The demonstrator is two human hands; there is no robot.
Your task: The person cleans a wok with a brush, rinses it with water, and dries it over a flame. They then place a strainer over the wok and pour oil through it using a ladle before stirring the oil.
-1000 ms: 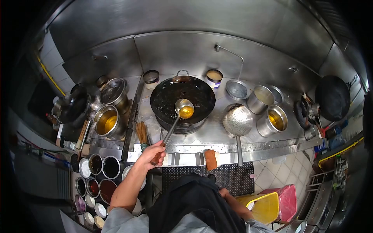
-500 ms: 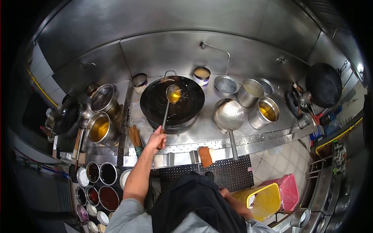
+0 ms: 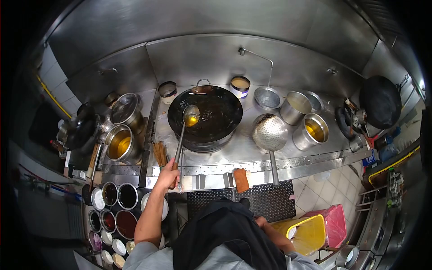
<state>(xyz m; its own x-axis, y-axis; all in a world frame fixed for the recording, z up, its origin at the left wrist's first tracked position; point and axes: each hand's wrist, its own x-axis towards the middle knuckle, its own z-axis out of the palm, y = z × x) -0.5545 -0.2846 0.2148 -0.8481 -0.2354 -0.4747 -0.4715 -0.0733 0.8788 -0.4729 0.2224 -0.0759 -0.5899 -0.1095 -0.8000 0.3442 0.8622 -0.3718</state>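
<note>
My left hand (image 3: 167, 175) is closed around the handle of a long ladle (image 3: 179, 144). The ladle's bowl sits over the left part of a black wok (image 3: 220, 121), with a little yellow liquid, like oil, in it. The inside of the wok is dark and glossy, and the wok rests on a burner ring. Down by my side, near the black apron (image 3: 204, 236), is my right hand (image 3: 261, 221). Its fingers are partly hidden by the apron, and I cannot make out anything in them.
Right of the wok lie a perforated strainer (image 3: 270, 132) and a metal pot of yellow liquid (image 3: 311, 130). Another such pot (image 3: 119, 144) stands left, near a bamboo brush (image 3: 159, 154). Sauce containers (image 3: 127, 224) fill the lower left. A yellow bin (image 3: 307, 230) is at lower right.
My left hand and the ladle have shifted left relative to the wok. The ladle's bowl has gone from the upper middle of the wok to its left side, and less yellow liquid shows in it.
</note>
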